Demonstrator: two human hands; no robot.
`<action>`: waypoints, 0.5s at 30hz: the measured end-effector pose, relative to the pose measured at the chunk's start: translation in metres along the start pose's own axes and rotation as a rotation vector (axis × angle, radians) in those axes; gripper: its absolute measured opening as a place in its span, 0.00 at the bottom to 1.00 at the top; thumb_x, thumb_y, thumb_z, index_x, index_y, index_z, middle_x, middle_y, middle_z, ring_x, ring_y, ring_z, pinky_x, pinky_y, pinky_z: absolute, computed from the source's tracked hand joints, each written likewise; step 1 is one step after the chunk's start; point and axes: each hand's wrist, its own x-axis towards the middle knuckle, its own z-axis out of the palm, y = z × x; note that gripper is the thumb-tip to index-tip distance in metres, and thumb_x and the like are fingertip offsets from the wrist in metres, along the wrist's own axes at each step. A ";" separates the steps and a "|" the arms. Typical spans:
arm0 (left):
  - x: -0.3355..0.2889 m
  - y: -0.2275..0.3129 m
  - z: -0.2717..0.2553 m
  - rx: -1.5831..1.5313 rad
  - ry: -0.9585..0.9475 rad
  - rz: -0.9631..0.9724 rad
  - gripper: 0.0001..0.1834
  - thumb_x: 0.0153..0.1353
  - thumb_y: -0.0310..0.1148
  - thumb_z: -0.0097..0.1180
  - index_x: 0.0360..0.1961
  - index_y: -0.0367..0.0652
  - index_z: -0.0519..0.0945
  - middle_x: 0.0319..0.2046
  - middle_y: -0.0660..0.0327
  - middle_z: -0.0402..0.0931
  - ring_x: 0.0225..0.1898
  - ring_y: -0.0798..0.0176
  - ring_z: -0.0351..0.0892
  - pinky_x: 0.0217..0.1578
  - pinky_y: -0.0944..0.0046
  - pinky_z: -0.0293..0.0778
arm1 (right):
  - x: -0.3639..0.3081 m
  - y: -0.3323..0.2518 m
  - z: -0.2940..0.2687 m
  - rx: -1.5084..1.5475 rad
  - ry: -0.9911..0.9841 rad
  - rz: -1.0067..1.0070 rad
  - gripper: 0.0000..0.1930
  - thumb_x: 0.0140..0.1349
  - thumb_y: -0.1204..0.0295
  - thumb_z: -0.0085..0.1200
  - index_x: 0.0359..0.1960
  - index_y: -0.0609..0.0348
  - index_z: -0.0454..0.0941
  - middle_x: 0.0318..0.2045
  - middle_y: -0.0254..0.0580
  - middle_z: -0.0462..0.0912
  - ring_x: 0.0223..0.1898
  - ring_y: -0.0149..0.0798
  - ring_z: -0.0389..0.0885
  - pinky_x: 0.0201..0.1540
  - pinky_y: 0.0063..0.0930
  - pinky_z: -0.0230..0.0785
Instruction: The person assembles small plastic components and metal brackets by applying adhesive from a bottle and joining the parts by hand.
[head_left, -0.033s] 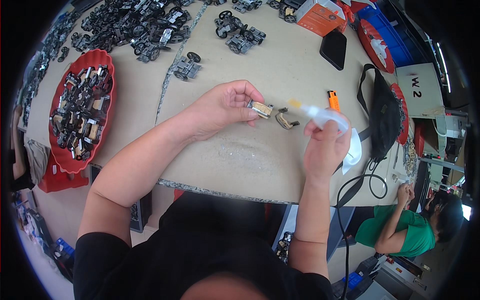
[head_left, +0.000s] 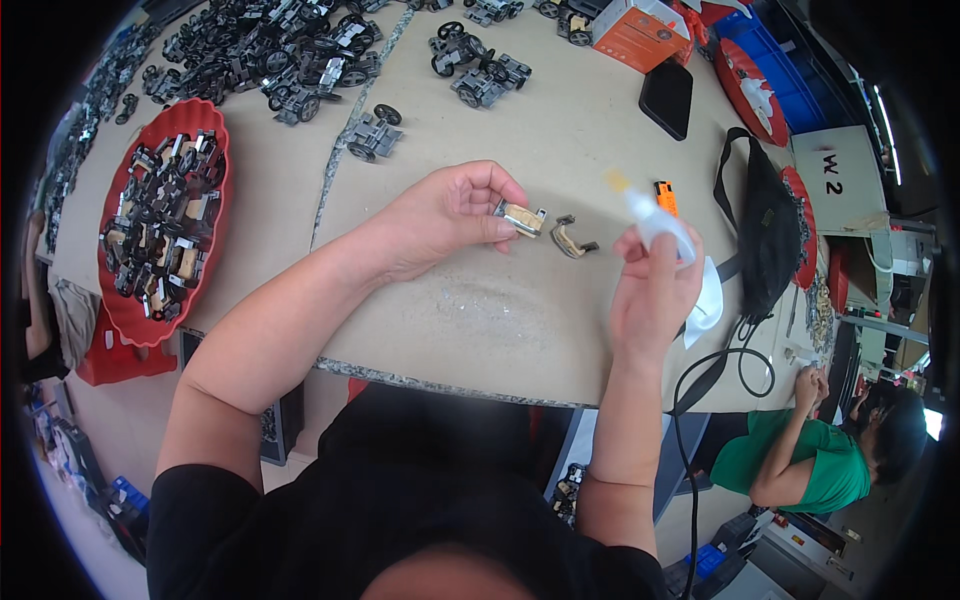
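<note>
My left hand (head_left: pixel 450 215) pinches a small tan and metal part (head_left: pixel 522 218) between thumb and fingers, just above the brown table (head_left: pixel 480 320). A second similar part (head_left: pixel 572 240) lies on the table right beside it. My right hand (head_left: pixel 650 295) grips a small white squeeze bottle (head_left: pixel 655 220) with a yellowish nozzle. The nozzle points up and to the left, a short way from both parts.
A red tray (head_left: pixel 150 330) of dark parts sits at the left. A heap of grey wheeled chassis (head_left: pixel 270 50) covers the far side, with one chassis (head_left: pixel 372 130) apart. An orange box (head_left: pixel 640 35), black phone (head_left: pixel 668 98), black bag (head_left: pixel 770 240). A person in green (head_left: pixel 800 460) sits lower right.
My right hand has drawn back slightly with the bottle, and the nozzle tilts more upward. The left hand still holds its part in place.
</note>
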 end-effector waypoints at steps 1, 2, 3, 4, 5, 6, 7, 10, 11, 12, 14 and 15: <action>0.000 0.000 0.000 0.002 -0.004 0.001 0.09 0.55 0.23 0.52 0.37 0.39 0.69 0.34 0.62 0.73 0.36 0.72 0.72 0.37 0.72 0.71 | 0.005 -0.002 0.004 0.081 0.104 0.068 0.14 0.55 0.77 0.53 0.41 0.64 0.64 0.36 0.42 0.72 0.34 0.32 0.74 0.37 0.22 0.66; 0.000 -0.001 0.000 0.004 -0.009 0.002 0.09 0.55 0.23 0.52 0.37 0.40 0.69 0.34 0.62 0.73 0.37 0.72 0.72 0.37 0.72 0.71 | 0.010 -0.003 0.007 0.162 0.208 0.135 0.15 0.53 0.80 0.53 0.42 0.64 0.64 0.37 0.42 0.73 0.37 0.35 0.75 0.41 0.24 0.67; 0.000 0.000 0.000 0.005 -0.016 0.004 0.09 0.55 0.23 0.52 0.37 0.40 0.69 0.34 0.62 0.73 0.37 0.72 0.72 0.37 0.72 0.71 | 0.012 -0.002 0.006 0.161 0.209 0.147 0.17 0.51 0.84 0.54 0.43 0.64 0.65 0.38 0.42 0.73 0.41 0.36 0.75 0.46 0.26 0.67; 0.000 0.000 0.001 0.008 -0.014 0.000 0.09 0.55 0.23 0.52 0.37 0.40 0.69 0.34 0.62 0.73 0.37 0.72 0.72 0.37 0.72 0.71 | 0.014 0.000 0.004 0.159 0.212 0.141 0.17 0.51 0.84 0.54 0.43 0.64 0.65 0.38 0.42 0.73 0.41 0.36 0.75 0.46 0.26 0.67; -0.001 0.001 0.001 0.012 -0.013 -0.004 0.09 0.55 0.22 0.53 0.37 0.40 0.69 0.34 0.62 0.73 0.36 0.72 0.72 0.37 0.72 0.71 | 0.015 0.003 0.001 0.092 0.220 0.141 0.17 0.50 0.84 0.54 0.42 0.63 0.66 0.38 0.42 0.73 0.41 0.35 0.74 0.46 0.25 0.66; -0.001 0.002 0.001 0.017 -0.017 0.000 0.09 0.55 0.22 0.53 0.37 0.40 0.69 0.34 0.62 0.73 0.36 0.72 0.72 0.37 0.72 0.71 | 0.016 0.006 -0.001 0.028 0.225 0.142 0.17 0.49 0.85 0.54 0.41 0.62 0.66 0.38 0.42 0.73 0.42 0.33 0.73 0.47 0.24 0.66; -0.001 0.002 0.001 0.010 -0.023 0.000 0.09 0.55 0.22 0.53 0.37 0.40 0.69 0.34 0.62 0.73 0.36 0.72 0.72 0.37 0.72 0.71 | 0.018 0.009 -0.003 0.031 0.225 0.134 0.17 0.49 0.85 0.54 0.41 0.62 0.66 0.38 0.42 0.73 0.42 0.33 0.73 0.47 0.24 0.66; -0.001 0.002 0.002 0.015 -0.032 0.006 0.10 0.54 0.23 0.53 0.37 0.40 0.69 0.34 0.62 0.73 0.36 0.72 0.72 0.37 0.71 0.71 | 0.019 0.020 -0.008 -0.010 0.168 0.124 0.16 0.48 0.85 0.55 0.38 0.61 0.67 0.39 0.41 0.73 0.44 0.31 0.72 0.48 0.24 0.65; -0.001 0.001 0.003 0.018 -0.034 0.005 0.10 0.54 0.23 0.54 0.37 0.40 0.69 0.34 0.62 0.73 0.36 0.72 0.72 0.37 0.71 0.71 | 0.019 0.024 -0.010 -0.039 0.165 0.145 0.16 0.47 0.85 0.55 0.38 0.61 0.67 0.39 0.41 0.73 0.43 0.31 0.72 0.48 0.23 0.64; 0.000 0.001 0.003 0.028 -0.037 0.014 0.10 0.54 0.23 0.54 0.37 0.40 0.69 0.34 0.62 0.73 0.36 0.72 0.72 0.37 0.71 0.71 | 0.019 0.026 -0.012 -0.069 0.162 0.164 0.16 0.47 0.86 0.55 0.37 0.61 0.67 0.39 0.41 0.73 0.43 0.31 0.71 0.48 0.23 0.64; 0.001 -0.001 0.005 0.015 -0.055 0.009 0.10 0.54 0.23 0.54 0.37 0.40 0.69 0.34 0.62 0.73 0.36 0.72 0.72 0.38 0.71 0.71 | 0.018 0.027 -0.015 -0.106 0.146 0.152 0.16 0.47 0.85 0.55 0.38 0.61 0.67 0.39 0.41 0.73 0.43 0.31 0.72 0.48 0.23 0.64; 0.001 -0.001 0.005 0.025 -0.053 0.017 0.10 0.54 0.23 0.54 0.37 0.40 0.69 0.34 0.62 0.73 0.36 0.72 0.72 0.38 0.71 0.71 | 0.018 0.025 -0.013 -0.146 0.131 0.158 0.17 0.47 0.84 0.55 0.39 0.62 0.67 0.39 0.40 0.73 0.43 0.31 0.72 0.48 0.23 0.63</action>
